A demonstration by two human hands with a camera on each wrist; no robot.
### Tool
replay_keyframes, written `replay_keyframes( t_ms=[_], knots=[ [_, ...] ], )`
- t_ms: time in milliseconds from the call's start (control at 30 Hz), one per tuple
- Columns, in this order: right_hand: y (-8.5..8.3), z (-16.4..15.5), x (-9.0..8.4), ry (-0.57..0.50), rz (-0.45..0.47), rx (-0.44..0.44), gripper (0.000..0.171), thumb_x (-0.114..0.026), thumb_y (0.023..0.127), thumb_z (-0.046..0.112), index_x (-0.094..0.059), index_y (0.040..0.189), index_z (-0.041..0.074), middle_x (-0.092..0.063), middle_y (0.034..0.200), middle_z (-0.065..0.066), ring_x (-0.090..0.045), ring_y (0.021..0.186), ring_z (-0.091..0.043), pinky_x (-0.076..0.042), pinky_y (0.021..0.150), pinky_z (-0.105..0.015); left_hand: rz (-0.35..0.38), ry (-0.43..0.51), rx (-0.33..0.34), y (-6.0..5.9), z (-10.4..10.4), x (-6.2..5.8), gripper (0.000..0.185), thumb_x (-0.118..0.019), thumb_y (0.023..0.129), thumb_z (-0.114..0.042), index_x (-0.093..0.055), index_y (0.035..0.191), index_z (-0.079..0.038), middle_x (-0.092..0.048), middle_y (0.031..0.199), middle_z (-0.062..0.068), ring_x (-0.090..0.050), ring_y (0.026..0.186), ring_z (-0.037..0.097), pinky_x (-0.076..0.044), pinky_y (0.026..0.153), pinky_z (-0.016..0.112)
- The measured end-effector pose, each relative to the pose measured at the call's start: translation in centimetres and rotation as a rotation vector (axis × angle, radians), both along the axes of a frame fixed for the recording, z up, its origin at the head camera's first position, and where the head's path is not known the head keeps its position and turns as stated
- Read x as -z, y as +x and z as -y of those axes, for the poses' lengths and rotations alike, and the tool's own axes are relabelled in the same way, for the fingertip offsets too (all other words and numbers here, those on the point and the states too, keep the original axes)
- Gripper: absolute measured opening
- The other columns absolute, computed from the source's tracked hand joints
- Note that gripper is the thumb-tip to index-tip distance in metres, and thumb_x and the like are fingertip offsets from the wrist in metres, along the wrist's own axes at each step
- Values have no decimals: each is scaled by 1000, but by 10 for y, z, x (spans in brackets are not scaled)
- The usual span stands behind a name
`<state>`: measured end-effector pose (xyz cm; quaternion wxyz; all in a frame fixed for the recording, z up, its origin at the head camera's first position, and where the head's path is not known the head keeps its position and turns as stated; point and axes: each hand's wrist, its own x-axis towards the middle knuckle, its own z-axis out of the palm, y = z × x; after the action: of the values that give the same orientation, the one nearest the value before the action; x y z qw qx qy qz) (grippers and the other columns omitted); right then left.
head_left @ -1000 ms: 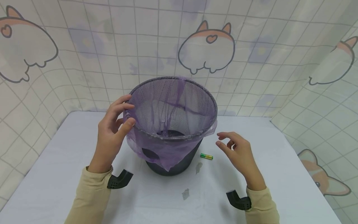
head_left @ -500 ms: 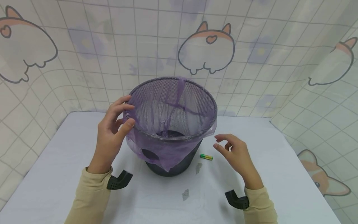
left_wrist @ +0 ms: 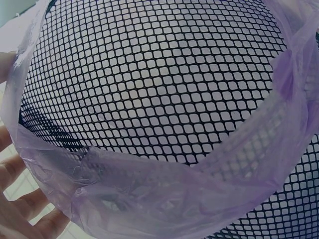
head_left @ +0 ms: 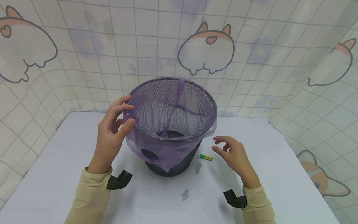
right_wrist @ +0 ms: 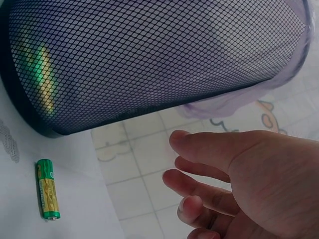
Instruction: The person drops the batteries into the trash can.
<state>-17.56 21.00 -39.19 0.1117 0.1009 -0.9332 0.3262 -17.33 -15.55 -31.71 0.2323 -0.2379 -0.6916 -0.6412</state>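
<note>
Right hand (head_left: 235, 154) dropped lower and closer to the battery (head_left: 206, 157) vs a second ago; fingers loosely curled, holding nothing, hovering just right of it. Left hand (head_left: 112, 133) unchanged: thumb and fingers pinch the rim of the mesh bin (head_left: 173, 165) with the purple bag (head_left: 156, 149) folded over it. Hands well apart. Bin stands upright mid-surface (head_left: 70, 180); battery lies flat beside its base, right side. Two grey scraps (head_left: 185, 195) in front.
</note>
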Motion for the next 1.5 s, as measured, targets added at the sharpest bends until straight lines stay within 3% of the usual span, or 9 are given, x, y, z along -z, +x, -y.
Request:
replay_keyframes(
  t_ms=[1500],
  knots=[
    [-13,-2,29,21,197,-12,38,-77,81,18,-67,117,8,-69,104,-8,-52,77,-16,-43,60,-24,12,10,3,0,0,0,34,-59,90,1,-57,124,2,-43,149,8,-39,138,23,-44,90,19]
  ],
)
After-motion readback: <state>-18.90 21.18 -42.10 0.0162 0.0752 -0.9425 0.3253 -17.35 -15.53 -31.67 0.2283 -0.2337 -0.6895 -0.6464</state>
